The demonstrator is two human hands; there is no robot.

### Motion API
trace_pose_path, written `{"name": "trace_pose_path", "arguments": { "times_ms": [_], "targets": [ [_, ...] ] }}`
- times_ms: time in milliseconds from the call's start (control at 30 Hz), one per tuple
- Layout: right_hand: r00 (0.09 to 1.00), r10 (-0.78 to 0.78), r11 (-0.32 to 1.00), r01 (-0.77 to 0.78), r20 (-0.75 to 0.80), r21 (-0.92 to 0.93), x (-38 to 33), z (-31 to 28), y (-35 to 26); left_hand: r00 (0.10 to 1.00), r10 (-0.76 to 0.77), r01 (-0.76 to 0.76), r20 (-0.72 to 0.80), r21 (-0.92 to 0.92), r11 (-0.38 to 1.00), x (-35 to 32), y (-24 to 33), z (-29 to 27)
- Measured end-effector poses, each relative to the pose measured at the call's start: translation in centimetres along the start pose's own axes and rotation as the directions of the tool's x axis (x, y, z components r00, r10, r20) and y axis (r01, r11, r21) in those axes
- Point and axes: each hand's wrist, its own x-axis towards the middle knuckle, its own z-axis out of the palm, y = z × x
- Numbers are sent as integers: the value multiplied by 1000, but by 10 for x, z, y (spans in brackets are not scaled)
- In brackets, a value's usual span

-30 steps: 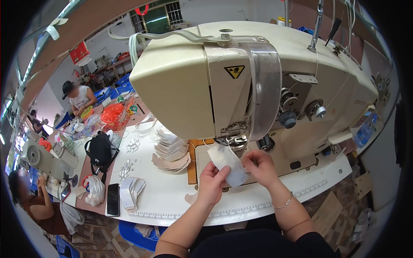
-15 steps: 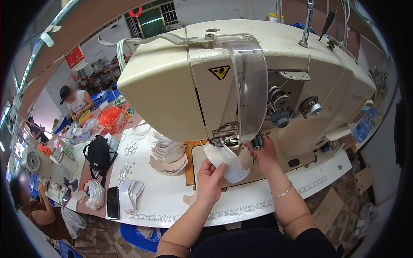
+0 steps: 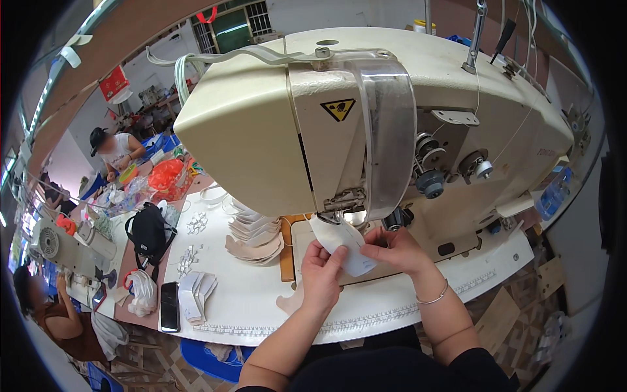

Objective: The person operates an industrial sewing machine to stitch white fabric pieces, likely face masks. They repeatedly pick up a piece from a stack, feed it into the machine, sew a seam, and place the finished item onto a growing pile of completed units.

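at the frame's lower centre, the left hand (image 3: 320, 269) pinches a curved white piece (image 3: 347, 247) between thumb and fingers, likely steadying it just under the sewing machine (image 3: 241, 147) head; the right hand (image 3: 400, 251) touches its right edge, whether pinching i cannot tell.

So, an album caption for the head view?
Left hand holds, right hand touches, a white piece at a cream sewing machine.

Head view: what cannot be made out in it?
Head view:
Stitching point of the sewing machine: hidden by its head and the white piece.
Some fingertips of the left hand: behind that piece.
Far side of the blue bin: under the tabletop.
Ruler marks: too small to read.
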Motion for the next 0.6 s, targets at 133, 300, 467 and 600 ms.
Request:
{"name": "trace_pose_path", "arguments": {
  "times_ms": [133, 300, 467, 600],
  "targets": [
    [1000, -23, 995, 21, -16, -93, 1, 9, 1, 998, -57, 57, 13, -4, 998, 12, 13, -5],
    [999, -30, 997, 28, -37, -77, 3, 19, 1, 987, -151, 152, 54, -8, 988, 29, 28, -9],
    [993, -29, 995, 18, -113, -100, 5, 25, 0, 986, -167, 166, 3, 53, 985, 27, 30, -7],
    [983, 6, 996, -23, -185, -88, 6, 29, -3, 988, -132, 142, -82, 134, 981, 11, 21, -6]
  ]
}}
